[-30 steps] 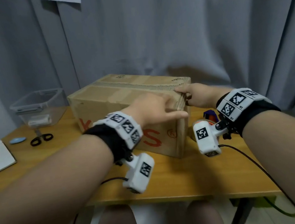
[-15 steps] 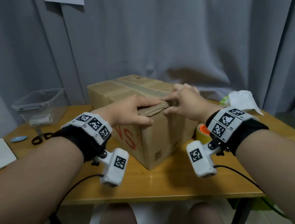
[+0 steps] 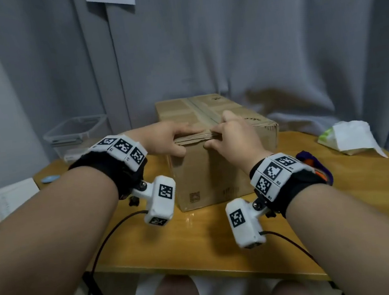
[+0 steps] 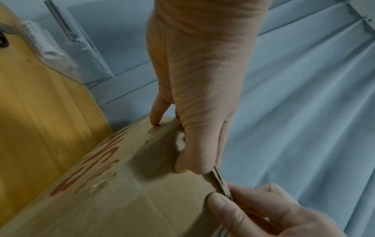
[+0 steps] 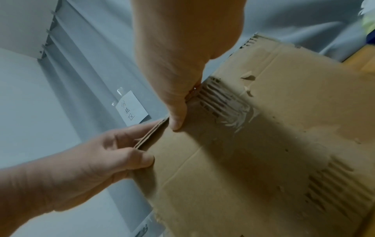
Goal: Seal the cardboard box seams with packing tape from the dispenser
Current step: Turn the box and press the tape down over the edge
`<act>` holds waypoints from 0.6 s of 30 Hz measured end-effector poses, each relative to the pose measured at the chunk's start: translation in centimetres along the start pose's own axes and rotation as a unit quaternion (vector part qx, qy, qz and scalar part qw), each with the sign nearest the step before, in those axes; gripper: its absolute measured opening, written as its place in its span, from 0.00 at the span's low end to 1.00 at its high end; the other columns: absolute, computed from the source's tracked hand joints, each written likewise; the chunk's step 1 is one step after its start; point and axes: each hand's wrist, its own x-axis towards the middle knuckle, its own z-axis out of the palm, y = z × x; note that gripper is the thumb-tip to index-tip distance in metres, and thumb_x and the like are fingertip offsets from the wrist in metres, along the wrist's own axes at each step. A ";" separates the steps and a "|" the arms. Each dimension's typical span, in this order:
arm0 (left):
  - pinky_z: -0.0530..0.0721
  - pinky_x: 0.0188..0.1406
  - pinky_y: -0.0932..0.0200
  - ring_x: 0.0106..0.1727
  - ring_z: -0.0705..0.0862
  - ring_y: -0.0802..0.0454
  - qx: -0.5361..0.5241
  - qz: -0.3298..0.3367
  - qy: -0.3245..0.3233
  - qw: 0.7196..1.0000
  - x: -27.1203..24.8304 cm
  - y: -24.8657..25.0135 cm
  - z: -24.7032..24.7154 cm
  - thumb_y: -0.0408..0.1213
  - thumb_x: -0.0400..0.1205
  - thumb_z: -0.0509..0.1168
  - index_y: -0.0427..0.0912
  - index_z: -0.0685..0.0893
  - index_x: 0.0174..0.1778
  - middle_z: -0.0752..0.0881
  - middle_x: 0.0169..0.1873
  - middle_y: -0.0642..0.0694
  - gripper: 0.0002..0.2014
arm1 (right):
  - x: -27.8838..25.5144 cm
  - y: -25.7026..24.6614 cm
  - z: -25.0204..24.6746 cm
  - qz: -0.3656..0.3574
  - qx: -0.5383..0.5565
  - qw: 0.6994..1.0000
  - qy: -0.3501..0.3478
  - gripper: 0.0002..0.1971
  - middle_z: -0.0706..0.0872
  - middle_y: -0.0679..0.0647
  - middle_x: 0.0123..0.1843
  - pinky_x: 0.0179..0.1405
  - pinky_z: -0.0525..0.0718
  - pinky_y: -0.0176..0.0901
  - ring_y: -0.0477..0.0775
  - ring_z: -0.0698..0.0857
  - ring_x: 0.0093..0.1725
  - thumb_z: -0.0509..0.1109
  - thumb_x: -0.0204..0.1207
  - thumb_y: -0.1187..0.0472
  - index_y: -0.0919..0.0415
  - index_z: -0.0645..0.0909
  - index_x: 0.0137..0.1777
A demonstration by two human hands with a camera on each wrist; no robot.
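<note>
The brown cardboard box (image 3: pixel 216 176) stands on the wooden table (image 3: pixel 200 242) with an end face toward me and a taped seam along its top. My left hand (image 3: pixel 189 142) and right hand (image 3: pixel 212 137) both pinch the frayed near top edge, thumbs on the end face and fingers on top. In the left wrist view the left hand (image 4: pixel 198 112) grips the box (image 4: pixel 121 200) edge beside the right hand (image 4: pixel 253 213). In the right wrist view the right hand (image 5: pixel 176 72) and left hand (image 5: pixel 91 160) hold the layered edge of the box (image 5: pixel 263 144). The purple and orange tape dispenser (image 3: pixel 319 168) lies half hidden behind my right wrist.
A clear plastic bin (image 3: pixel 76 134) stands at the back left, with a white pad (image 3: pixel 11 196) and a small blue object (image 3: pixel 50 179) nearer. A pack with white tissue (image 3: pixel 349 138) lies at the right. Grey curtain hangs close behind.
The box has been turned from its long side facing me to its end face facing me. Both hands have come together on the near top edge.
</note>
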 end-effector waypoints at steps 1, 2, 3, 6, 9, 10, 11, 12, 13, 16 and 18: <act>0.60 0.70 0.67 0.76 0.68 0.56 -0.007 0.009 0.009 1.000 -0.3 -0.2 0.0 0.36 0.76 0.70 0.64 0.67 0.76 0.65 0.80 0.52 0.34 | 0.2 0.0 0.1 -0.008 -0.002 1.000 0.004 0.20 0.70 0.51 0.44 0.50 0.74 0.46 0.55 0.76 0.50 0.72 0.71 0.43 0.59 0.88 0.54; 0.61 0.69 0.69 0.74 0.69 0.59 -0.014 0.019 0.024 0.999 -0.7 -0.3 0.0 0.36 0.76 0.70 0.61 0.70 0.75 0.68 0.78 0.54 0.32 | 0.2 0.0 0.1 -0.014 -0.002 1.000 0.008 0.21 0.70 0.51 0.43 0.49 0.73 0.46 0.54 0.75 0.50 0.72 0.71 0.43 0.59 0.88 0.53; 0.64 0.68 0.68 0.71 0.71 0.60 -0.017 0.030 0.044 0.998 -1.0 -0.2 0.0 0.37 0.76 0.70 0.59 0.73 0.74 0.73 0.75 0.55 0.29 | 0.3 0.0 0.1 -0.021 -0.002 1.000 0.012 0.21 0.71 0.51 0.43 0.49 0.73 0.46 0.54 0.74 0.49 0.72 0.71 0.43 0.59 0.88 0.53; 0.78 0.61 0.57 0.62 0.81 0.55 0.038 0.037 0.110 0.992 -1.3 0.3 0.1 0.52 0.75 0.70 0.54 0.79 0.68 0.83 0.63 0.53 0.24 | 0.4 -0.4 -0.1 -0.040 -0.001 0.999 0.018 0.20 0.71 0.51 0.41 0.46 0.69 0.45 0.55 0.74 0.48 0.72 0.71 0.42 0.60 0.89 0.48; 0.81 0.54 0.49 0.60 0.81 0.49 0.172 0.004 0.103 0.980 -0.4 0.8 0.5 0.64 0.70 0.69 0.54 0.73 0.71 0.83 0.61 0.51 0.34 | 0.5 -1.4 -0.1 -0.052 -0.025 0.998 0.014 0.20 0.70 0.50 0.41 0.47 0.65 0.44 0.57 0.77 0.51 0.70 0.72 0.42 0.59 0.89 0.46; 0.80 0.55 0.49 0.60 0.80 0.48 0.188 0.003 0.082 0.979 -0.1 0.9 0.5 0.63 0.70 0.69 0.55 0.71 0.73 0.82 0.62 0.50 0.36 | 0.4 -1.7 -0.1 -0.053 -0.033 0.998 0.014 0.20 0.70 0.50 0.41 0.49 0.65 0.45 0.57 0.77 0.52 0.70 0.72 0.41 0.59 0.89 0.47; 0.79 0.56 0.51 0.61 0.79 0.47 0.187 0.009 0.062 0.980 0.1 1.1 0.6 0.61 0.71 0.70 0.55 0.69 0.74 0.81 0.62 0.49 0.36 | 0.2 -2.0 -0.1 -0.055 -0.041 0.998 0.014 0.20 0.69 0.50 0.42 0.51 0.66 0.45 0.57 0.77 0.53 0.69 0.73 0.42 0.59 0.89 0.48; 0.76 0.56 0.54 0.61 0.79 0.47 0.176 0.017 0.049 0.983 0.1 1.2 0.6 0.59 0.72 0.71 0.55 0.68 0.76 0.81 0.62 0.48 0.36 | 0.0 -2.0 -0.3 -0.060 -0.047 0.997 0.013 0.20 0.69 0.49 0.42 0.52 0.66 0.46 0.56 0.77 0.53 0.68 0.74 0.42 0.58 0.89 0.50; 0.74 0.54 0.56 0.61 0.79 0.47 0.160 0.022 0.045 0.986 0.0 1.3 0.6 0.55 0.73 0.71 0.55 0.67 0.76 0.82 0.62 0.47 0.36 | -0.2 -1.9 -0.5 -0.068 -0.050 0.996 0.009 0.19 0.69 0.49 0.43 0.52 0.66 0.46 0.56 0.77 0.53 0.68 0.75 0.43 0.57 0.89 0.51; 0.76 0.59 0.54 0.64 0.79 0.45 0.108 0.027 0.061 0.992 -0.2 1.8 1.3 0.50 0.74 0.72 0.55 0.68 0.77 0.82 0.65 0.47 0.35 | -0.5 -0.6 -1.5 -0.091 -0.039 0.995 -0.023 0.18 0.72 0.50 0.44 0.55 0.64 0.47 0.54 0.76 0.53 0.66 0.77 0.44 0.52 0.87 0.58; 0.76 0.66 0.47 0.68 0.77 0.46 0.084 0.033 0.074 0.993 0.4 2.2 2.1 0.49 0.74 0.72 0.55 0.68 0.77 0.80 0.69 0.49 0.34 | -0.3 0.8 -2.0 -0.088 -0.025 0.995 -0.035 0.17 0.76 0.51 0.45 0.57 0.65 0.49 0.54 0.77 0.51 0.65 0.78 0.44 0.49 0.87 0.59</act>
